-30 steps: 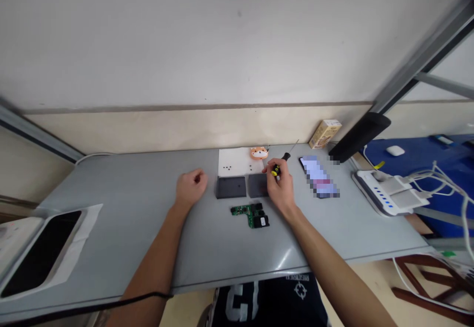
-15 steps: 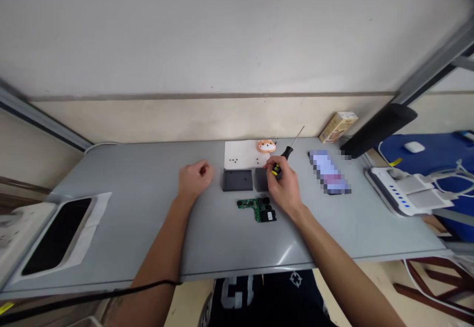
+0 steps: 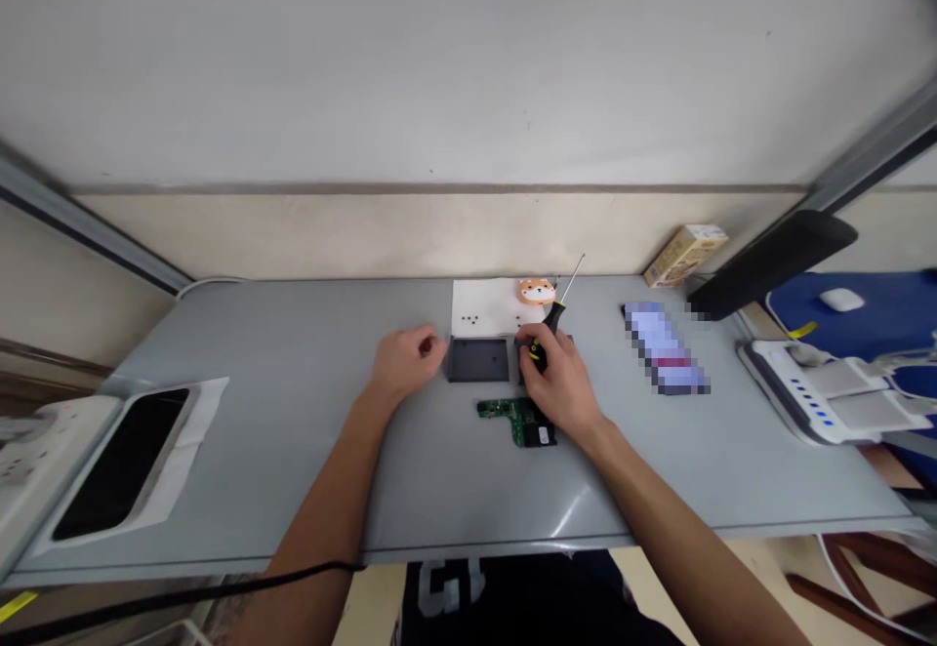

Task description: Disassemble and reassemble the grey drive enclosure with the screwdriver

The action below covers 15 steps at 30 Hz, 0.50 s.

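My right hand (image 3: 560,383) is closed around a screwdriver (image 3: 556,316) with a black and yellow handle. Its metal shaft points up and away from me. That hand hovers over a dark case half (image 3: 567,342), covering most of it. To the left lies another dark rectangular case half (image 3: 478,361), open side up. My left hand (image 3: 408,363) is curled into a loose fist just beside its left edge; what the fingers hold, if anything, is hidden. Nearer me rests a green circuit board (image 3: 518,420) with black parts. Several tiny dark screws (image 3: 469,319) sit on a white sheet (image 3: 498,297) behind.
An orange animal-face case (image 3: 537,292) stands at the sheet's back edge. To the right are a blurred-out phone (image 3: 665,348), a small carton (image 3: 686,256), a black cylinder (image 3: 772,265) and a charging strip (image 3: 797,392). A dark-screened phone (image 3: 124,465) lies far left.
My left hand has shifted right, closer to the left case half. My right hand has moved slightly left and nearer me, and the screwdriver's tip has swung left. The whole view has shifted a little.
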Available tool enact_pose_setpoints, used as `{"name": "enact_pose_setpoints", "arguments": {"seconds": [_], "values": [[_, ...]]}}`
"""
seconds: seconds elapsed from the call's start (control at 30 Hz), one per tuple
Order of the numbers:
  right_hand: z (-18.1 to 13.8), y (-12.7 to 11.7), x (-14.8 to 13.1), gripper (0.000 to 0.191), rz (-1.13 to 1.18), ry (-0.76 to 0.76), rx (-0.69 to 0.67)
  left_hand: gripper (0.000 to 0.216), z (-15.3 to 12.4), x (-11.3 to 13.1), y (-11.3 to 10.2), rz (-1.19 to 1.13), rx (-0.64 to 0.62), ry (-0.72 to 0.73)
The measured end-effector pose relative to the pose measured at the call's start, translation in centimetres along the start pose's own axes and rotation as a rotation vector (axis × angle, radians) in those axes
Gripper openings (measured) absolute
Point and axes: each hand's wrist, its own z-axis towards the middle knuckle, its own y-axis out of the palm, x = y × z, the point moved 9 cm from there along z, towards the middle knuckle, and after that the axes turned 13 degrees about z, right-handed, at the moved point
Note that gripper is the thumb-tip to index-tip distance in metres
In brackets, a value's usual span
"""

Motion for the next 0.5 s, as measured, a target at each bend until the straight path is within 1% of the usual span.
{"name": "enact_pose_setpoints", "arguments": {"seconds": [0.07, 0.13, 0.27, 0.5], "values": [[0.1, 0.1, 0.1, 0.022, 0.014, 0.003, -0.005, 0.021, -0.1, 0.6, 0.6, 0.005, -0.062, 0.03], [0.1, 0.1, 0.4, 0.023, 0.029, 0.012, -0.003, 0.021, -0.1, 0.8, 0.9, 0.011, -0.094, 0.04], [0.3, 0.2, 0.8, 0.025, 0.065, 0.027, 0.006, 0.022, -0.1, 0.8, 1.2, 0.019, -0.119, 0.042], [0.4, 0.1, 0.7, 0.023, 0.084, 0.003, 0.016, 0.022, -0.2, 1.2, 1.4, 0.056, -0.159, 0.073]]}}
